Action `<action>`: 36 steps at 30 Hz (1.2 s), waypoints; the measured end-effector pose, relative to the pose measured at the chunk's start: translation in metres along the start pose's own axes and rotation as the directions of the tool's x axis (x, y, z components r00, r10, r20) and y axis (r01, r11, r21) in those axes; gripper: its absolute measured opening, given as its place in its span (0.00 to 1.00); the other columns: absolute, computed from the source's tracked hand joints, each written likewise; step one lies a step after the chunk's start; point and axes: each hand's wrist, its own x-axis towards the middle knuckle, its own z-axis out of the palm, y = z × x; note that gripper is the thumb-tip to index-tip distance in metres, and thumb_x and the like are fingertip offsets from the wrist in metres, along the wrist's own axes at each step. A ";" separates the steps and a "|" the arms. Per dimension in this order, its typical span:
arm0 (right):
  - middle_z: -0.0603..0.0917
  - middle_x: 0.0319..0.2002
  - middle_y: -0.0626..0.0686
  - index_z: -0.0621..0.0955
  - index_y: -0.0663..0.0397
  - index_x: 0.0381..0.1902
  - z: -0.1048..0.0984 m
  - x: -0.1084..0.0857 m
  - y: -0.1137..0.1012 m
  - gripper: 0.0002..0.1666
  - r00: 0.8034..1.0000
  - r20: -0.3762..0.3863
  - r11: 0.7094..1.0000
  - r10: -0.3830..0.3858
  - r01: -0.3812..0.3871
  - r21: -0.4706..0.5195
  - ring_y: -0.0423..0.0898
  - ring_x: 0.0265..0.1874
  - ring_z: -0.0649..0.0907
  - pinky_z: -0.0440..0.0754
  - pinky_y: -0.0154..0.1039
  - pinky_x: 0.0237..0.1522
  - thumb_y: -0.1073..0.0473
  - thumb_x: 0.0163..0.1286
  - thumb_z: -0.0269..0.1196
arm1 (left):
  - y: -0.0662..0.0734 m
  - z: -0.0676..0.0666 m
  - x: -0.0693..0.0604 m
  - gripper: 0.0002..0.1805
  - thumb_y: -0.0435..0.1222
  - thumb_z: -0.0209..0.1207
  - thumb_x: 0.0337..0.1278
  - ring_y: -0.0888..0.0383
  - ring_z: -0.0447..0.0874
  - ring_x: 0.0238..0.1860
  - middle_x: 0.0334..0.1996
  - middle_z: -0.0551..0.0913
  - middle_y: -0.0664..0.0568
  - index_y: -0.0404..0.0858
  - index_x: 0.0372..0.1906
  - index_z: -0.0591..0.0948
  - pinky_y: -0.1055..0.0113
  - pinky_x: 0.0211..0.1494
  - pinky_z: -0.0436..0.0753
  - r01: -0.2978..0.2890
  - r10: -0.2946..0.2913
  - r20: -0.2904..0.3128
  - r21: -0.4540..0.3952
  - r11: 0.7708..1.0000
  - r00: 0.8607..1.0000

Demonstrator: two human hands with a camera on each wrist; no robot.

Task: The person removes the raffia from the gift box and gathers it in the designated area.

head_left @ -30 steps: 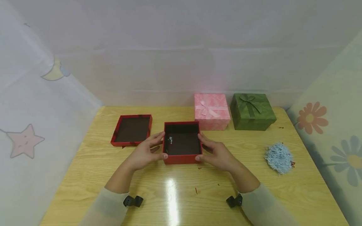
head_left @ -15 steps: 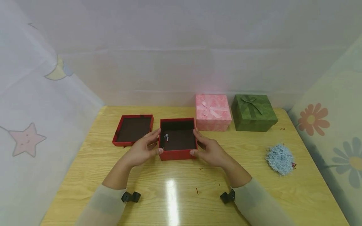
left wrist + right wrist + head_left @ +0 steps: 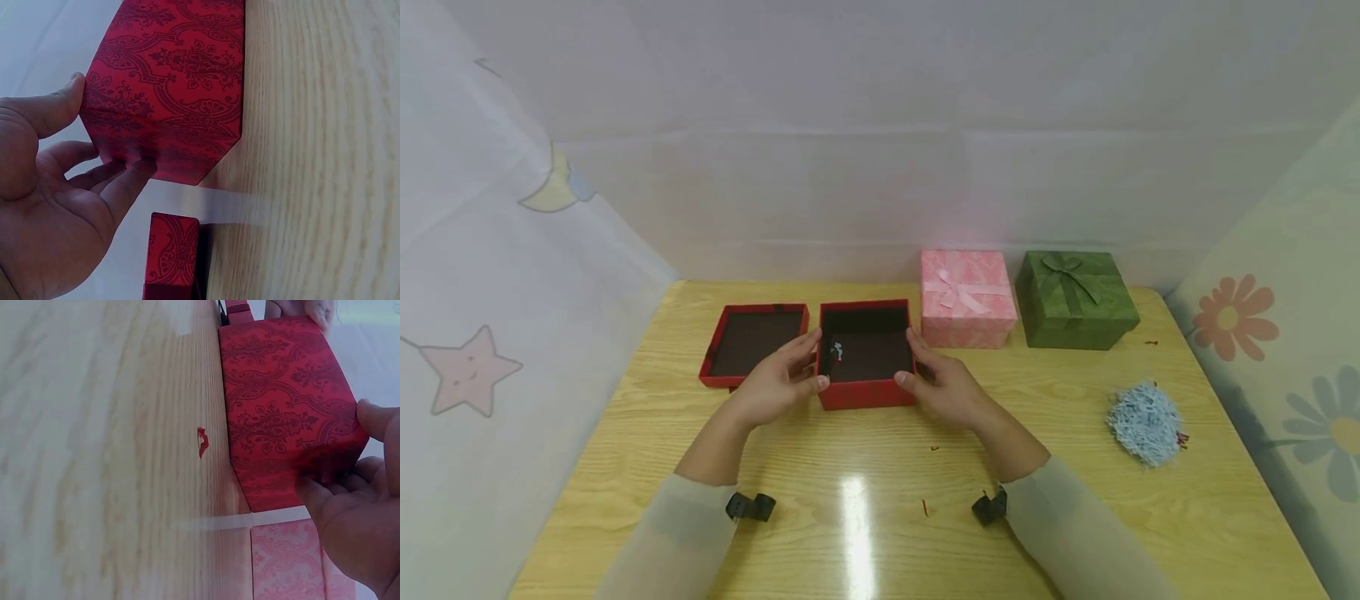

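An open-topped red box with a dark inside stands on the wooden table, between the red lid and the pink box. Small pale shreds lie in its left part. My left hand holds the box's left side, thumb at the front top corner and fingers along the side wall. On the opposite side my right hand grips it the same way. Both wrist views show the dark paisley pattern on the front of the red box, its bottom at the table surface. The red lid lies upturned just left of the left fingers.
A pink gift box and a green gift box, each with a bow, stand at the back right. A clump of pale blue paper shreds lies at the right. Small red scraps are scattered over the table.
Both hands have slid the red box toward the back of the table and a little left, bringing it near the lid. The lid and the gift boxes stay in place.
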 end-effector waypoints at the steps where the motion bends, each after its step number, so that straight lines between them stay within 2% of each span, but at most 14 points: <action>1: 0.54 0.83 0.49 0.55 0.49 0.84 0.001 0.002 0.000 0.47 1.000 -0.003 1.000 0.008 -0.008 -0.001 0.47 0.78 0.60 0.68 0.49 0.75 0.41 0.78 0.61 | 0.000 -0.001 0.001 0.47 0.44 0.66 0.71 0.44 0.60 0.79 0.84 0.47 0.55 0.46 0.85 0.51 0.49 0.76 0.68 0.000 0.000 -0.004 0.001 1.000 1.000; 6: 0.51 0.83 0.50 0.53 0.51 0.84 0.003 0.011 0.000 0.47 1.000 -0.014 0.999 0.016 -0.017 -0.031 0.48 0.80 0.57 0.61 0.51 0.78 0.41 0.79 0.59 | -0.001 -0.004 0.008 0.46 0.44 0.65 0.71 0.41 0.61 0.78 0.84 0.49 0.54 0.45 0.84 0.53 0.48 0.76 0.68 0.012 -0.012 -0.033 0.019 1.000 0.999; 13: 0.46 0.84 0.53 0.47 0.56 0.84 0.005 0.028 0.001 0.47 1.000 0.002 0.999 0.005 -0.004 -0.054 0.50 0.81 0.51 0.52 0.51 0.81 0.43 0.82 0.55 | -0.003 -0.009 0.014 0.43 0.48 0.64 0.72 0.42 0.59 0.79 0.83 0.53 0.54 0.49 0.84 0.56 0.45 0.77 0.66 0.048 -0.044 -0.092 0.052 0.997 0.995; 18: 0.44 0.84 0.51 0.45 0.55 0.85 0.007 0.039 0.003 0.48 0.999 0.002 0.999 0.034 -0.033 -0.011 0.47 0.82 0.49 0.50 0.51 0.82 0.43 0.83 0.54 | -0.004 -0.011 0.022 0.40 0.48 0.62 0.74 0.42 0.62 0.77 0.82 0.56 0.53 0.52 0.83 0.58 0.45 0.76 0.68 0.074 -0.063 -0.137 0.079 0.994 0.989; 21: 0.43 0.84 0.51 0.45 0.54 0.85 0.008 0.046 0.005 0.47 0.999 -0.008 0.999 0.039 -0.039 0.010 0.45 0.82 0.48 0.49 0.49 0.82 0.44 0.83 0.54 | -0.005 -0.011 0.026 0.38 0.49 0.62 0.74 0.45 0.66 0.76 0.81 0.60 0.53 0.54 0.83 0.60 0.46 0.74 0.72 0.094 -0.082 -0.165 0.067 0.993 0.983; 25: 0.43 0.84 0.49 0.44 0.48 0.85 0.009 0.053 0.007 0.47 0.998 -0.031 0.998 0.060 -0.059 0.022 0.46 0.82 0.50 0.51 0.50 0.82 0.43 0.83 0.54 | -0.006 -0.011 0.032 0.36 0.50 0.61 0.74 0.47 0.68 0.75 0.78 0.65 0.50 0.56 0.82 0.62 0.46 0.73 0.73 0.117 -0.105 -0.201 0.046 0.992 0.974; 29: 0.44 0.85 0.47 0.44 0.41 0.86 0.010 0.059 0.004 0.46 0.995 -0.041 0.994 0.096 -0.093 0.054 0.48 0.81 0.51 0.52 0.52 0.81 0.42 0.82 0.53 | -0.006 -0.011 0.035 0.36 0.52 0.58 0.75 0.46 0.66 0.76 0.78 0.65 0.48 0.57 0.82 0.61 0.45 0.76 0.69 0.132 -0.119 -0.228 0.045 0.990 0.966; 36: 0.43 0.85 0.47 0.44 0.43 0.86 0.011 0.070 0.001 0.45 0.988 -0.047 0.981 0.146 -0.139 0.135 0.47 0.82 0.48 0.47 0.49 0.82 0.44 0.83 0.53 | -0.010 -0.012 0.044 0.35 0.53 0.57 0.77 0.47 0.65 0.76 0.78 0.66 0.49 0.57 0.82 0.61 0.45 0.78 0.66 0.131 -0.116 -0.265 0.042 0.990 0.957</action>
